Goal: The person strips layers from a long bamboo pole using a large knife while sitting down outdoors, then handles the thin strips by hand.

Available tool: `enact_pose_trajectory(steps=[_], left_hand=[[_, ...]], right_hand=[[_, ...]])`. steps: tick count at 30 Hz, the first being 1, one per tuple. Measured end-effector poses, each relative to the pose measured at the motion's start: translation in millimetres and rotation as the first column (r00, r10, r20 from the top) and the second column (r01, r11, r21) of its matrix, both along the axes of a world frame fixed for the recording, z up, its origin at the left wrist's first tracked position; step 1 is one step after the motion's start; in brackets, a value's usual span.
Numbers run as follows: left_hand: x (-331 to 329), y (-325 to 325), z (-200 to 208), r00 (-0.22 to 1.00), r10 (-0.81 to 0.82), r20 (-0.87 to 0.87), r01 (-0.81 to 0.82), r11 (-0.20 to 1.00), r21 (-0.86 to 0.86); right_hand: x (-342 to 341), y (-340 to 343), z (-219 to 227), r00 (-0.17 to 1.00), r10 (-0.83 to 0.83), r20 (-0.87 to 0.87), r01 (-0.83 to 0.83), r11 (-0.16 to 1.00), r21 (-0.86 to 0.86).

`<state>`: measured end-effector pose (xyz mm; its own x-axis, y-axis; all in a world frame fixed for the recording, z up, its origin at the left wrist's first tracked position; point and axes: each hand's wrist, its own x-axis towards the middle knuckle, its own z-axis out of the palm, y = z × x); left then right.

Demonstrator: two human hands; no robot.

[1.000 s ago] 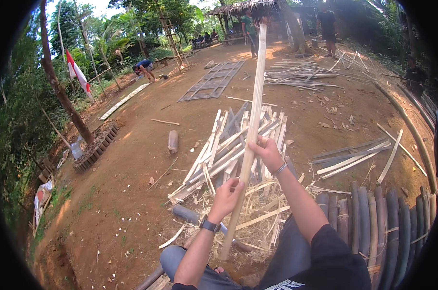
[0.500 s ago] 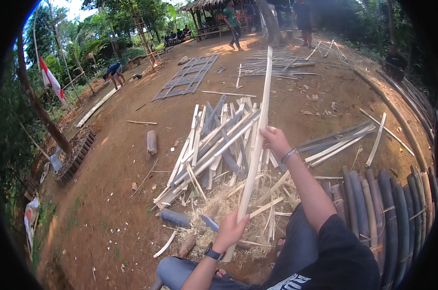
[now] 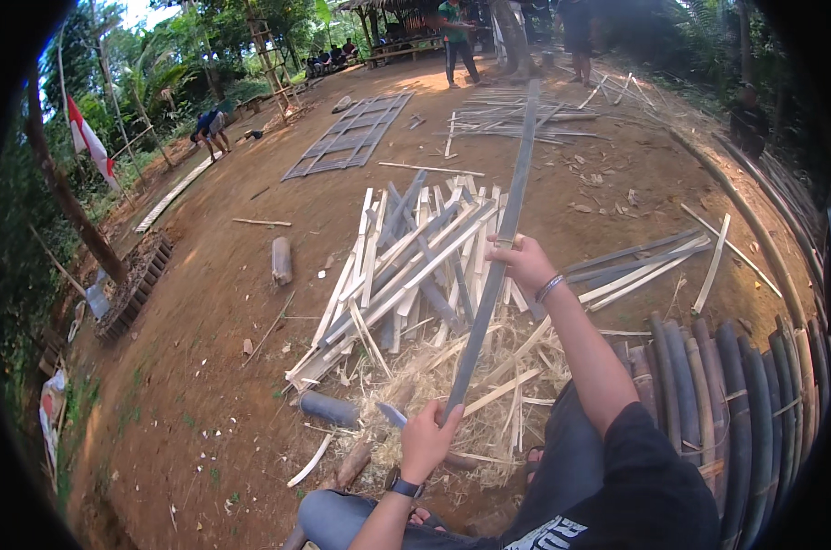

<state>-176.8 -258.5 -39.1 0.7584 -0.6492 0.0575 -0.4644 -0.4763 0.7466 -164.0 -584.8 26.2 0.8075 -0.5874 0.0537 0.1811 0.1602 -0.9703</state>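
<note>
A long bamboo slat [image 3: 494,298] slants up and away from me, its dark outer face showing. Near its lower end my left hand [image 3: 426,444] grips it, and my right hand [image 3: 523,264] pinches it around the middle. Below the slat lies a heap of split bamboo strips [image 3: 415,266], some pale, some dark. Curly bamboo shavings [image 3: 443,371] cover the ground in front of my knees. Beside my left hand a knife blade [image 3: 391,414] shows among the shavings; its handle is partly hidden by the hand.
A short dark bamboo piece [image 3: 329,410] lies left of the shavings. Whole bamboo poles [image 3: 736,403] stand in a row at my right. Farther off are a lattice frame [image 3: 349,136] and a pile of slats [image 3: 516,115]. A person [image 3: 211,133] bends over at the far left; others stand at the back.
The slat has turned over in my hands, from its pale face to its dark one. A person at the back has moved a little right and the bending person has shifted.
</note>
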Motion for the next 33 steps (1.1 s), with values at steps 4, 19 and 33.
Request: enact_pose_trajectory(steps=[4, 19, 33], left_hand=[[5, 5, -8, 0.987, -0.07, -0.146, 0.068, 0.998, -0.016], [-15, -7, -4, 0.961, -0.257, -0.099, 0.237, 0.955, -0.18], [-6, 3, -5, 0.853, -0.337, -0.399, 0.317, 0.941, -0.116]], right_hand=[[-11, -26, -1, 0.996, -0.004, 0.09, 0.002, 1.0, 0.026], [-4, -5, 4, 0.893, -0.41, 0.188, 0.447, 0.86, -0.246], [-40, -60, 13, 0.863, -0.454, 0.223, 0.501, 0.824, -0.263]])
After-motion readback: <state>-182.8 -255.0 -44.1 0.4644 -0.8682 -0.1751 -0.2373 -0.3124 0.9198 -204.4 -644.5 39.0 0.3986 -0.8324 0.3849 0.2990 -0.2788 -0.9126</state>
